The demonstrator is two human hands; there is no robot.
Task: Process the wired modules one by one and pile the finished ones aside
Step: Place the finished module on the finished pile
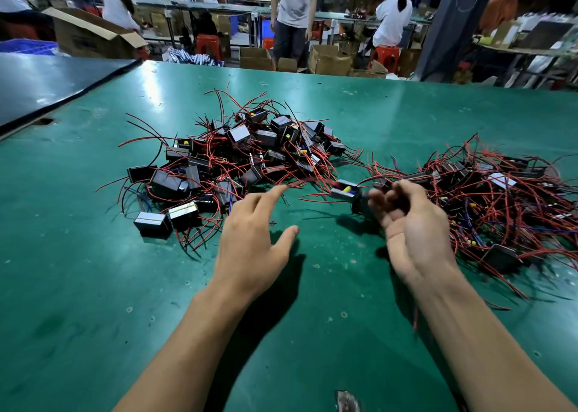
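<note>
Two heaps of small black box-shaped modules with red and black wires lie on the green table (93, 286): a large heap (237, 152) in the middle and a flatter tangle (494, 199) at the right. My left hand (253, 236) hovers open, palm down, just in front of the middle heap, index finger pointing at it. My right hand (406, 224) is blurred, its fingers curled around a dark module (359, 205) at the left edge of the right tangle. Another module (345, 189) with a yellow part showing lies just beyond those fingers.
A dark sheet (47, 83) covers the table's far left corner. Beyond the far edge stand cardboard boxes (331, 59), red stools (208, 44), a blue crate and other benches with several people working. A worn spot (347, 400) marks the near table edge.
</note>
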